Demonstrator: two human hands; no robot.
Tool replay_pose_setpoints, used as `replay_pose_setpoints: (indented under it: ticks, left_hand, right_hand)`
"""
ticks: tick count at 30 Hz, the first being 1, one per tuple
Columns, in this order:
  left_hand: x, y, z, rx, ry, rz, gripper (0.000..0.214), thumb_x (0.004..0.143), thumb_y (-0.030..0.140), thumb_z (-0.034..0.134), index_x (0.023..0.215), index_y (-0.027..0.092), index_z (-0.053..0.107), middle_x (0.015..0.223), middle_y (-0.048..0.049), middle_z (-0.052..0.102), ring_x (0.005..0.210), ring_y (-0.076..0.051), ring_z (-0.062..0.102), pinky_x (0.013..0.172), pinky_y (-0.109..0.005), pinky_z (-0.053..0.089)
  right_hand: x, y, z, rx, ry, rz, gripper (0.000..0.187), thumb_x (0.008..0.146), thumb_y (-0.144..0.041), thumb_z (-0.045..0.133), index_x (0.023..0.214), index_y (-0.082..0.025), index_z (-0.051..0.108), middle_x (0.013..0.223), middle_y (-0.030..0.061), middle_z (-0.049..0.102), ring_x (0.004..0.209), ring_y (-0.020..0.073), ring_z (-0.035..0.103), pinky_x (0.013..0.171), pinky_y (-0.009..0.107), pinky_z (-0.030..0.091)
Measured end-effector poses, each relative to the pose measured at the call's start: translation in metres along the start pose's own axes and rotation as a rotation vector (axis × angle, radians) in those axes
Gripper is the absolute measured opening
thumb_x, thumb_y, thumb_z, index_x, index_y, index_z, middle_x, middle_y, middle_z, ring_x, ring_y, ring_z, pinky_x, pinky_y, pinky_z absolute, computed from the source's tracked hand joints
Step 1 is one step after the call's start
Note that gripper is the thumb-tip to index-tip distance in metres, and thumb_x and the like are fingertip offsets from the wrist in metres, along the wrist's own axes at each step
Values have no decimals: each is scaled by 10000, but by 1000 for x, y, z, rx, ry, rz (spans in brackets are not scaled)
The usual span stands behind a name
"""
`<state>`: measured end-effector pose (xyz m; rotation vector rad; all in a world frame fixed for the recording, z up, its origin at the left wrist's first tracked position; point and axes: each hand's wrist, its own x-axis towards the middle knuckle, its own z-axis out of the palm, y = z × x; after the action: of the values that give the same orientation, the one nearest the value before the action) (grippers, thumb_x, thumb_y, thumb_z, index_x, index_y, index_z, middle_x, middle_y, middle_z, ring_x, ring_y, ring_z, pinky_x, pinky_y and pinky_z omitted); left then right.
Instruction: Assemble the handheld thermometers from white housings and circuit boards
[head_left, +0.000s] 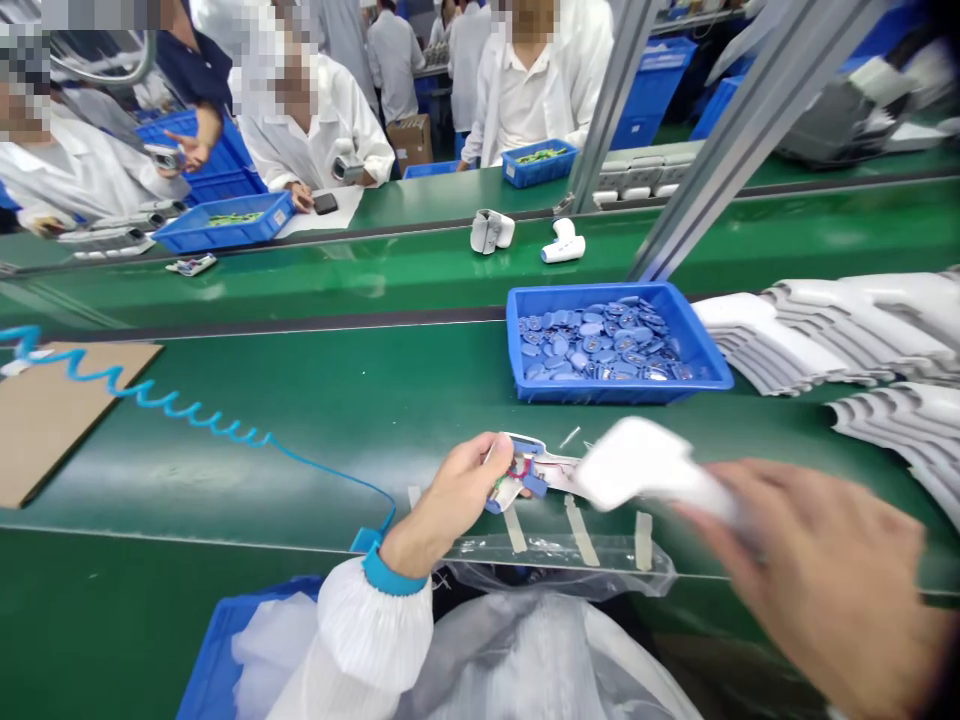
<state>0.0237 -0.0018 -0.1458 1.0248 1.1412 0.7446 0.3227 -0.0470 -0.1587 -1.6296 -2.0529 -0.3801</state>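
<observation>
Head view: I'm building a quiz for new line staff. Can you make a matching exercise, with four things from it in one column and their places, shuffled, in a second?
Things
1. open part with wires
2. white shell
3. cardboard sheet
4. blue tray

Places
A. far left on the green surface
B. in the left hand
C. beyond both hands, holding small blue pieces
D. in the right hand

Pairs: 1-B, 2-D, 3-A, 4-C
</observation>
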Motion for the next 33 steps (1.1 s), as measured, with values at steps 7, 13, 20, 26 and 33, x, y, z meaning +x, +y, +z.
replay_pose_setpoints:
  ticks: [7,13,20,26,33]
  left_hand:
    - [0,-10,-2,36,-94,71,421,866,501,699,1056,128,653,891,-61,644,741,-144,566,602,-231,425]
    - [-7,-8,-7,251,-75,146,354,880,461,674,1065,162,638,945,-53,648,813,-165,570,684,-266,446]
    - [-13,7,-1,465,-31,240,211,802,250,682,997,186,635,857,-8,689,695,-153,576,581,-260,413]
    - [-19,-6,9,742,87,235,241,780,237,581,980,134,668,769,-111,697,641,-257,627,567,-343,394]
    - [-24,-2,-3,535,-6,190,281,826,424,694,935,186,592,853,-47,700,681,-188,618,550,-279,390]
  right_hand:
    - [33,-90,17,-5,-105,-324,279,995,-354,559,1166,-138,602,1148,139,695,1010,295,630,870,485,416]
    - [43,-87,26,680,-610,68,351,955,-469,583,1224,-244,605,1080,59,722,902,232,683,755,400,544]
    - [85,-145,37,781,-222,243,458,982,-482,511,612,-212,498,644,-8,533,589,120,503,588,288,398]
    - [89,-166,48,541,-9,100,526,992,-329,458,496,-204,337,508,-27,378,483,89,354,535,306,256]
    - [87,-152,39,625,29,243,496,991,-399,503,534,-205,495,532,-15,490,506,102,427,557,287,317]
